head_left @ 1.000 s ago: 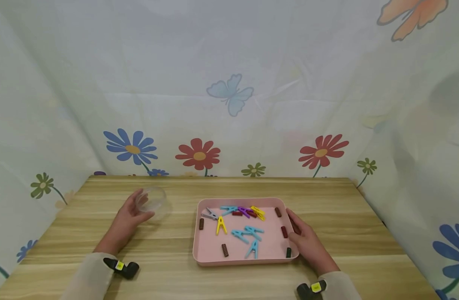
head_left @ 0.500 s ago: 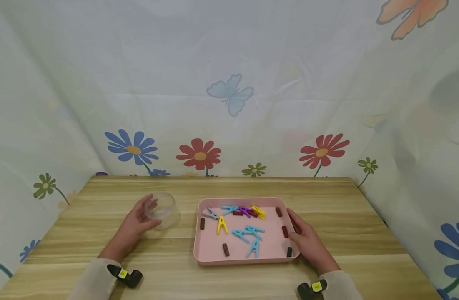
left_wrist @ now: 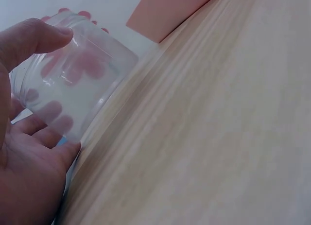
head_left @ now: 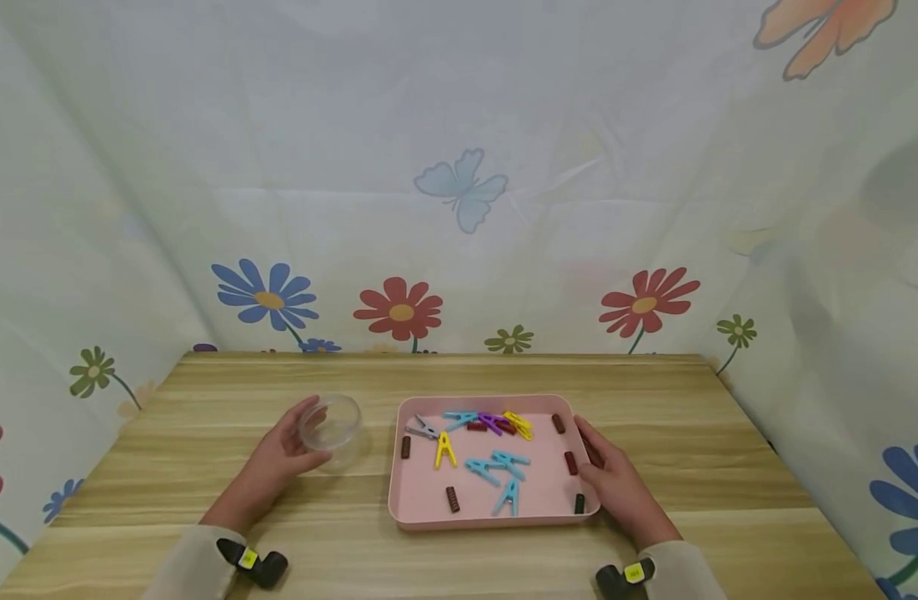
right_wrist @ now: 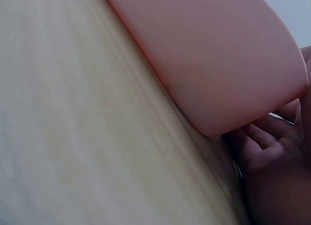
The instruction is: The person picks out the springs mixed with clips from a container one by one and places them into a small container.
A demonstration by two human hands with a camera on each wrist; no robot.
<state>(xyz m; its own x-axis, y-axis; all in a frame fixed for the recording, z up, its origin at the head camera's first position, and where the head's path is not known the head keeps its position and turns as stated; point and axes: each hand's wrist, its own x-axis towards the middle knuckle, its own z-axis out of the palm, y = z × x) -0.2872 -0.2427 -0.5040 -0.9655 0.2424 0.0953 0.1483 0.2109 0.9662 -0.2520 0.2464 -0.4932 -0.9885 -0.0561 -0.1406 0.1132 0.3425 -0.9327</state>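
Clear jar [head_left: 331, 423] slid right, now nearer the pink tray [head_left: 496, 524]; reads as positioning. Left hand [head_left: 273, 465] grip holds it, thumb and fingers round its side. Right hand [head_left: 625, 490] touches tray's right edge; can't tell if gripping.

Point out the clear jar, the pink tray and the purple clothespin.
Clear jar [left_wrist: 90, 74]: left wrist view, on its see-through side wall.
Pink tray [head_left: 543, 485]: head view, on a bare patch of its floor.
Purple clothespin [head_left: 490, 420]: head view, near where its arms meet.
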